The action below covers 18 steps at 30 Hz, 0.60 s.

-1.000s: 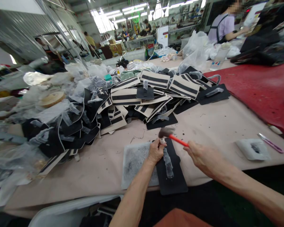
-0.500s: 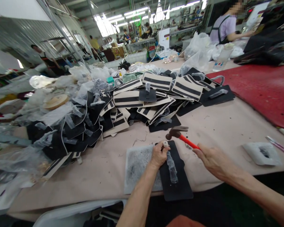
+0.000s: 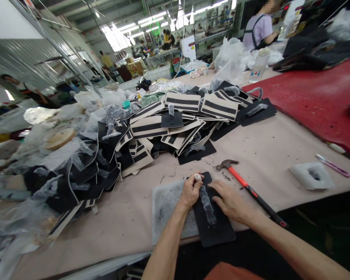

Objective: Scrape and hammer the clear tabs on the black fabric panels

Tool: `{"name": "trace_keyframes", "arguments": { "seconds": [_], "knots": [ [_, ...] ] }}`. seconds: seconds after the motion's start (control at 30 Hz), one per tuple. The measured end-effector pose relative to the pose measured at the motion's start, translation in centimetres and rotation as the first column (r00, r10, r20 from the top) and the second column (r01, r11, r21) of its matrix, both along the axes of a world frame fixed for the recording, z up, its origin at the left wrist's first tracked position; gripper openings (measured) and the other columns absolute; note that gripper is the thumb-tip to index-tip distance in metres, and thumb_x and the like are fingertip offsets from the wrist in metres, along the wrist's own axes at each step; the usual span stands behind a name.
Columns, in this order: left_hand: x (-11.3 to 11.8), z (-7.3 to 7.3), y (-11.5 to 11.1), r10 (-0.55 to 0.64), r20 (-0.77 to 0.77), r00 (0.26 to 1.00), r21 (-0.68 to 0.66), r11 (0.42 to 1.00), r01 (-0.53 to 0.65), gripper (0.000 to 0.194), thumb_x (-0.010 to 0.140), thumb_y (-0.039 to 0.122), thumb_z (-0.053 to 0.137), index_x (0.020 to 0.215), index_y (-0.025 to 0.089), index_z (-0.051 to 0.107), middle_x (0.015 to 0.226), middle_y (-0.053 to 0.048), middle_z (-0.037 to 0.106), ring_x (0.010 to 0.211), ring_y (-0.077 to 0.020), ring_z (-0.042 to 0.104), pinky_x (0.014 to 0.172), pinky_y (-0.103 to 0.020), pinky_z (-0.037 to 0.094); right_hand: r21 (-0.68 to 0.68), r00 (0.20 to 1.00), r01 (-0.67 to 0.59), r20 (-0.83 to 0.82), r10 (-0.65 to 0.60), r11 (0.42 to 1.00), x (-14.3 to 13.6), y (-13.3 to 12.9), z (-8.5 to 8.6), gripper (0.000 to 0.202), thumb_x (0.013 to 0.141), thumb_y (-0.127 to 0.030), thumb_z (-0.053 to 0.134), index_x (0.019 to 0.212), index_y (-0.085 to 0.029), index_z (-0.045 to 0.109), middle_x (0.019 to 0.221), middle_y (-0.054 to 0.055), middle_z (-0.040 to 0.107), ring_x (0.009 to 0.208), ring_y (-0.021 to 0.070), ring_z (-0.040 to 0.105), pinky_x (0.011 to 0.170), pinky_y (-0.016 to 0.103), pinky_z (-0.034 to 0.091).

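A black flat piece [image 3: 214, 227] with a clear plastic strip [image 3: 207, 203] lies at the table's near edge, partly on a grey pad [image 3: 165, 204]. My left hand [image 3: 190, 191] is closed around a small white-tipped punch tool [image 3: 197, 177] standing on the piece's far end. Fingers spread, my right hand [image 3: 231, 202] rests flat on the piece's right side. Just right of that hand, a hammer [image 3: 245, 184] with a red and black handle lies on the table.
A big heap of black and beige striped pieces [image 3: 175, 124] and plastic bags [image 3: 76, 128] fills the table's middle and left. A red mat [image 3: 315, 101] covers the right. A white pad [image 3: 312, 175] and a pink tool [image 3: 332, 166] lie at right. A person [image 3: 258, 29] works beyond.
My right hand struck with the hammer, then laid it down on the table and moved onto the black piece. My left hand stayed on the punch.
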State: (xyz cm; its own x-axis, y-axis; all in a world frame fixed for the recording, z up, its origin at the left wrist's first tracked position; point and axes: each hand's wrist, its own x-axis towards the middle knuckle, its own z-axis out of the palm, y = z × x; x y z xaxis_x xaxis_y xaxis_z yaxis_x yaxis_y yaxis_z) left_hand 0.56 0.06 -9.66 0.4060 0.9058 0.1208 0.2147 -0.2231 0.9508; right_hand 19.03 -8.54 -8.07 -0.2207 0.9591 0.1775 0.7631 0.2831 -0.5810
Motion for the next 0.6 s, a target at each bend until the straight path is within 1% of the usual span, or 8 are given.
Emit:
{"name": "trace_keyframes", "arguments": {
  "seconds": [0.07,0.13,0.2,0.3,0.37,0.43,0.5,0.6],
  "knots": [
    [0.1,-0.2,0.0,0.026,0.006,1.0,-0.027,0.999,-0.026,0.028,0.088,0.021,0.055,0.115,0.017,0.064,0.104,-0.007,0.073,0.092,-0.019,0.069,0.087,-0.032,0.054,-0.038,0.996,-0.09,-0.016,0.09,0.995,-2.4,0.4,-0.4,0.041,0.086,-0.009,0.047,0.124,-0.021,0.058,0.13,0.009,0.056,0.113,0.0227,0.051,0.095,0.038,0.043],
    [0.3,-0.4,-0.1,0.059,0.027,0.998,-0.068,0.996,-0.057,0.025,0.087,0.022,0.056,0.109,0.017,0.065,0.1,-0.007,0.074,0.078,-0.0168,0.069,0.076,-0.029,0.056,-0.05,0.996,-0.079,0.048,0.082,0.996,-3.9,0.7,-1.4,0.037,0.086,-0.008,0.047,0.117,-0.021,0.062,0.131,0.008,0.055,0.106,0.0232,0.049,0.089,0.038,0.041],
    [0.8,-0.7,-0.3,0.107,0.039,0.994,-0.076,0.992,-0.104,0.021,0.085,0.023,0.058,0.102,0.017,0.067,0.094,-0.005,0.074,0.069,-0.015,0.067,0.068,-0.026,0.056,-0.052,0.992,-0.032,0.124,0.038,0.998,-4.6,0.8,-2.3,0.033,0.089,-0.01,0.046,0.114,-0.021,0.065,0.133,0.008,0.055,0.102,0.0237,0.047,0.085,0.038,0.039],
    [1.8,-1.1,-0.7,0.262,0.017,0.965,-0.003,0.965,-0.262,0.011,0.081,0.024,0.063,0.088,0.017,0.069,0.081,-0.003,0.073,0.068,-0.0151,0.065,0.065,-0.024,0.054,-0.055,0.986,0.008,0.165,0.001,0.998,-4.8,0.9,-3.0,0.03,0.092,-0.012,0.046,0.114,-0.019,0.066,0.131,0.009,0.056,0.1,0.0242,0.046,0.082,0.037,0.038],
    [2.6,-1.2,-1.0,0.388,0.012,0.922,0.041,0.921,-0.388,0.01,0.078,0.027,0.067,0.082,0.018,0.068,0.074,-0.002,0.07,0.067,-0.0152,0.064,0.064,-0.024,0.052,-0.06,0.99,0.007,0.143,0.001,0.998,-4.7,0.8,-3.0,0.031,0.093,-0.012,0.046,0.114,-0.018,0.066,0.128,0.01,0.057,0.099,0.024,0.046,0.082,0.037,0.037],
    [3.0,-1.3,-1.3,0.472,0.008,0.881,0.077,0.879,-0.472,0.013,0.076,0.03,0.071,0.081,0.018,0.067,0.072,-0.001,0.068,0.065,-0.0151,0.062,0.063,-0.024,0.052,-0.063,0.993,0.001,0.114,0.006,0.998,-4.6,0.8,-3.0,0.032,0.092,-0.011,0.045,0.115,-0.017,0.066,0.124,0.01,0.059,0.098,0.0237,0.047,0.081,0.036,0.038],
    [3.2,-1.1,-1.6,0.504,-0.014,0.863,0.137,0.856,-0.498,0.017,0.075,0.033,0.073,0.08,0.019,0.067,0.072,-0.001,0.067,0.064,-0.0154,0.062,0.064,-0.025,0.053,-0.058,0.996,0.005,0.092,0.0,0.998,-4.6,0.7,-3.1,0.032,0.092,-0.012,0.046,0.117,-0.017,0.067,0.121,0.01,0.06,0.096,0.024,0.047,0.081,0.037,0.038],
    [3.1,-0.6,-1.7,0.521,-0.032,0.853,0.217,0.836,-0.503,0.018,0.074,0.034,0.075,0.078,0.019,0.066,0.072,-0.002,0.067,0.067,-0.016,0.062,0.067,-0.026,0.053,-0.046,0.998,0.008,0.055,-0.006,0.999,-4.6,0.6,-3.1,0.033,0.092,-0.013,0.047,0.118,-0.016,0.066,0.12,0.01,0.061,0.097,0.0243,0.047,0.082,0.037,0.039]
  ]
}}
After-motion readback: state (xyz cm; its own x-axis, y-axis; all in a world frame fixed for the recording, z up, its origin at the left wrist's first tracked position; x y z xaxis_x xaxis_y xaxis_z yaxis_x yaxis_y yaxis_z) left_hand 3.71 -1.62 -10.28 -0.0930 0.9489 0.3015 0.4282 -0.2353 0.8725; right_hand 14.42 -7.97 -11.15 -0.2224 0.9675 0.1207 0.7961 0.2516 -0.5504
